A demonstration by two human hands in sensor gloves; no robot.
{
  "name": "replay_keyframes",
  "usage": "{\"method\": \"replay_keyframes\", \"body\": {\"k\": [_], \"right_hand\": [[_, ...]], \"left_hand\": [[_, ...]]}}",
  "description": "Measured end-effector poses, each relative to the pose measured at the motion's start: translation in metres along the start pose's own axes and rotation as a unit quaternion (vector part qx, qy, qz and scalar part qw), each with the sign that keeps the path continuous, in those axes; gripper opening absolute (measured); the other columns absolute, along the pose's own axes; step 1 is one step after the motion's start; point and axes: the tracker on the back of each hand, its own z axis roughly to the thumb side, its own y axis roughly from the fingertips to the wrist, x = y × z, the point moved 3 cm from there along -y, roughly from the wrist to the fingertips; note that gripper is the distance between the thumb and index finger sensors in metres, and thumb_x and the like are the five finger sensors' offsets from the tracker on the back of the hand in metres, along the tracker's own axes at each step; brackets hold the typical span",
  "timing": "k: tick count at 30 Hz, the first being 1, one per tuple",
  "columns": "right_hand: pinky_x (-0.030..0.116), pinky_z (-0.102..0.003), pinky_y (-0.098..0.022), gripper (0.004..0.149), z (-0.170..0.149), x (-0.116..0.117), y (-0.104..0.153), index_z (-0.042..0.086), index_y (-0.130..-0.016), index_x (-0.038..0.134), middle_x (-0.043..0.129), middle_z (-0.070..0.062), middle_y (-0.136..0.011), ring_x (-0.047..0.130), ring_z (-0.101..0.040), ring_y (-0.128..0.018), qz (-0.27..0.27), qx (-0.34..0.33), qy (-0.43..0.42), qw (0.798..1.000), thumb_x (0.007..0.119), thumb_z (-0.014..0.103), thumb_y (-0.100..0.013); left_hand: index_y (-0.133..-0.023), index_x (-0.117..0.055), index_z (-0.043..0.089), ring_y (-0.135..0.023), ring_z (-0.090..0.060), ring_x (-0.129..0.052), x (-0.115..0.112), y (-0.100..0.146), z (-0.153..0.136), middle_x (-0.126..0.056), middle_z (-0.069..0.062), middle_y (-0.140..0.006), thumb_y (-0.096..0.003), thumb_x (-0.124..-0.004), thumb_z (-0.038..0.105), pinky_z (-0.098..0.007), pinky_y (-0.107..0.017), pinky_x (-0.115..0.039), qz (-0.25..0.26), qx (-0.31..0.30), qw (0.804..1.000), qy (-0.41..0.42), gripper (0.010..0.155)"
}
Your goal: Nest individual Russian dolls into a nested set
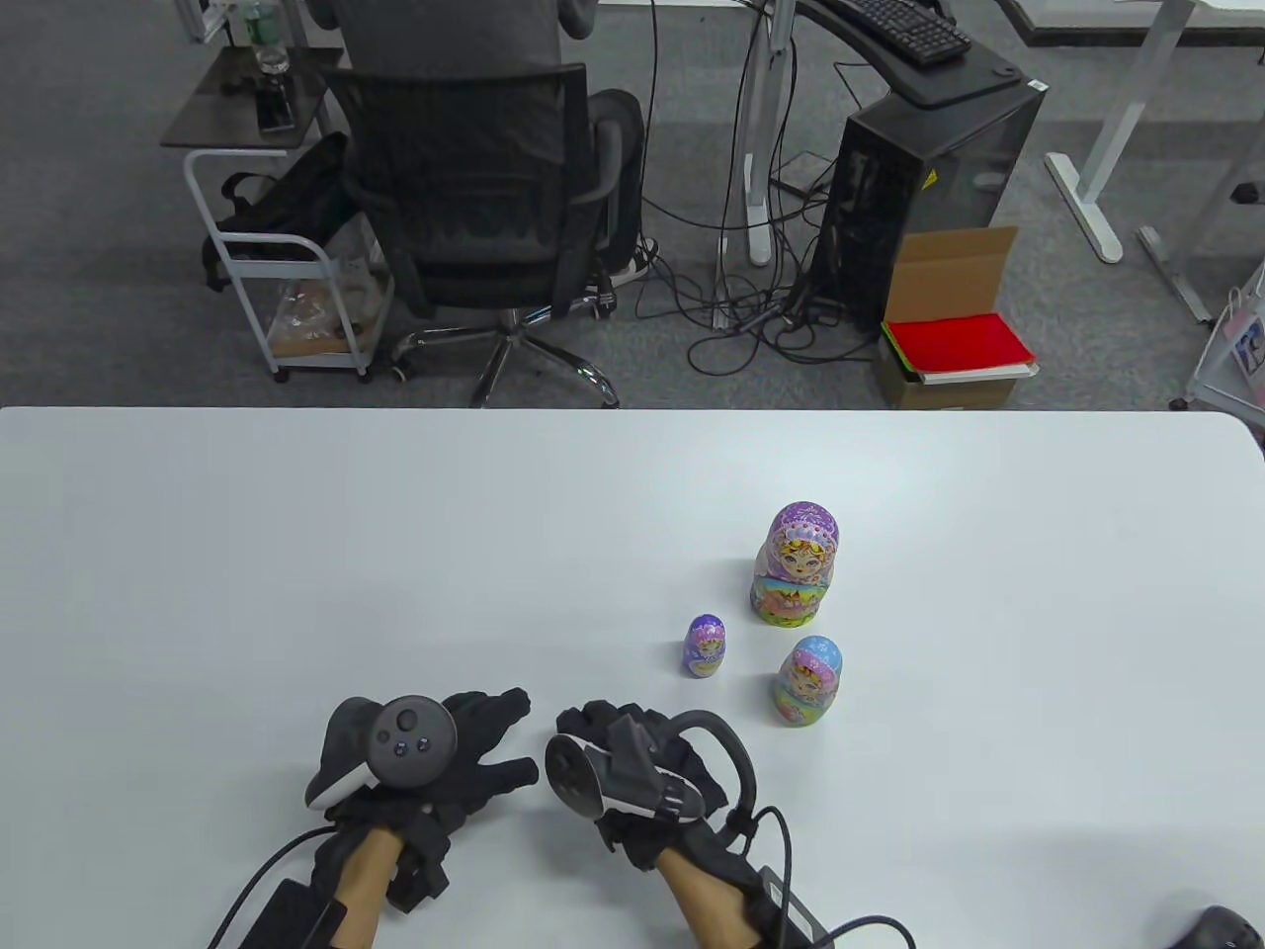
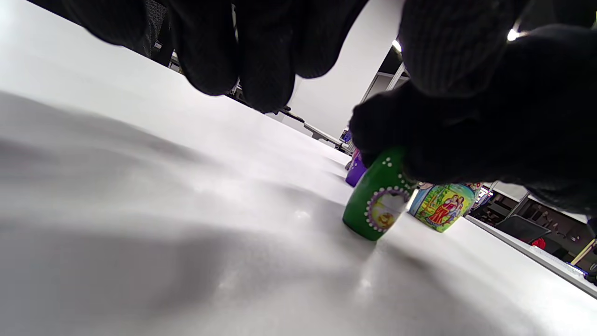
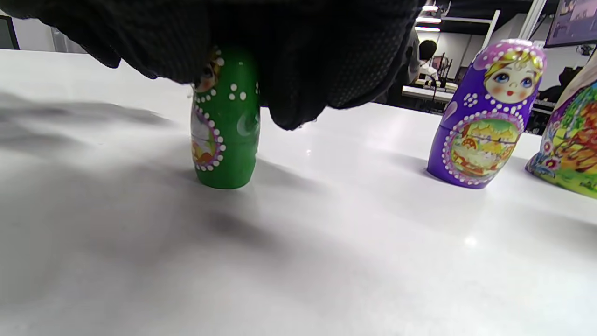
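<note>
Green doll (image 3: 226,121) upright on surface (image 1: 296,554), right hand (image 1: 632,766) pinching top; left hand (image 1: 425,756) spread, empty. Risk: top-heavy pinch tips doll.

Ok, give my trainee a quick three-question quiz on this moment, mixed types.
1. True or false: the green doll lies on its side.
2. Which hand grips the green doll? A) left hand B) right hand
3. Fill in: in the table view, the doll farthest from the hands is the ____ doll.

Key: 1. False, it stands upright on the table. 2. B; the left only hovers beside it. 3. Large doll, beyond the purple doll and blue doll.
</note>
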Motion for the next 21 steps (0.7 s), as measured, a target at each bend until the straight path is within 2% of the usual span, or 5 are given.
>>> {"method": "replay_keyframes", "body": {"k": [4, 10, 14, 17, 21], "right_hand": [[0.073, -0.05, -0.074, 0.055, -0.014, -0.01, 0.009, 0.03, -0.109, 0.055, 0.064, -0.002, -0.114, 0.081, -0.028, -0.1, -0.025, 0.013, -0.024, 0.999, 0.065, 0.054, -0.061], [0.066, -0.052, -0.078, 0.061, -0.077, -0.048, 0.022, 0.03, -0.114, 0.042, 0.045, -0.005, -0.122, 0.061, -0.034, -0.111, -0.131, 0.15, -0.053, 0.979, 0.063, 0.055, -0.063], [0.065, -0.051, -0.08, 0.063, -0.099, -0.047, 0.008, 0.03, -0.116, 0.039, 0.041, -0.007, -0.123, 0.054, -0.038, -0.113, -0.08, 0.193, -0.03, 0.977, 0.066, 0.053, -0.063], [0.065, -0.049, -0.08, 0.065, -0.104, -0.031, -0.012, 0.03, -0.116, 0.037, 0.039, -0.008, -0.123, 0.053, -0.039, -0.114, -0.019, 0.206, -0.002, 0.978, 0.068, 0.051, -0.062], [0.07, -0.046, -0.079, 0.066, -0.103, -0.016, -0.028, 0.029, -0.116, 0.039, 0.04, -0.009, -0.123, 0.058, -0.039, -0.112, 0.014, 0.215, 0.03, 0.976, 0.071, 0.048, -0.062]], "left_hand": [[-0.114, -0.06, 0.011, -0.099, -0.047, -0.067, 0.0, 0.001, 0.004, -0.075, -0.019, -0.11, -0.0498, -0.077, 0.056, -0.075, -0.064, -0.052, 0.002, -0.005, 1.0, -0.008, 0.08], [-0.116, -0.055, 0.014, -0.103, -0.05, -0.055, 0.004, 0.002, 0.003, -0.063, -0.022, -0.116, -0.0506, -0.076, 0.056, -0.076, -0.065, -0.046, 0.017, 0.001, 1.0, -0.01, 0.081], [-0.117, -0.054, 0.014, -0.104, -0.051, -0.052, 0.004, 0.001, 0.003, -0.06, -0.022, -0.117, -0.051, -0.075, 0.056, -0.077, -0.065, -0.044, 0.016, 0.004, 1.0, -0.009, 0.081], [-0.116, -0.055, 0.013, -0.104, -0.051, -0.052, 0.003, 0.001, 0.004, -0.06, -0.022, -0.117, -0.0512, -0.075, 0.056, -0.077, -0.065, -0.045, 0.013, 0.003, 1.0, -0.007, 0.081], [-0.116, -0.055, 0.013, -0.104, -0.05, -0.052, 0.003, 0.001, 0.004, -0.06, -0.022, -0.117, -0.0513, -0.075, 0.056, -0.076, -0.065, -0.045, 0.016, 0.003, 1.0, -0.002, 0.08]]}}
